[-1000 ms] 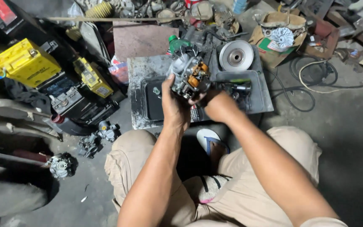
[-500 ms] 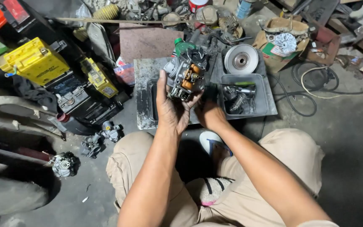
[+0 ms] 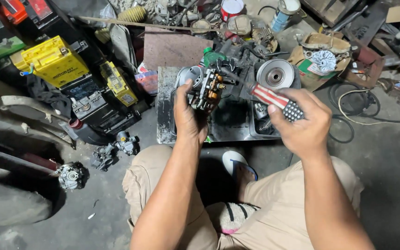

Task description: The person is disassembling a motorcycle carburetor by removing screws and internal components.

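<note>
Above the grimy metal tray [image 3: 237, 134] on the workshop floor, the left hand [image 3: 187, 115] grips a small carburettor [image 3: 204, 85], fingers curled round its back and thumb pressed along the near side, so the part sits raised off the tray and turned with its brass fittings toward the right. The right hand [image 3: 304, 122] is closed in a fist round the red-and-white striped handle of a screwdriver [image 3: 274, 99], whose dark shaft runs up and left toward the carburettor body; whether the tip is seated in a screw cannot be told. To do this well, I judge that the left hand should brace the carburettor firmly, perhaps with the wrist steadied against the knee, while the blade is lined up square with the screw head before any turning force is applied, since a tilted blade could slip and chew a soft brass slot. Pressure should go along the shaft, not sideways. A silver pulley disc [image 3: 275, 74] lies just behind the tool, and a yellow battery [image 3: 54, 60] stands well apart to the left. Compared with half a second ago, the right hand has left the carburettor, where both hands were cupped together, and now holds the screwdriver out to the right.
</note>
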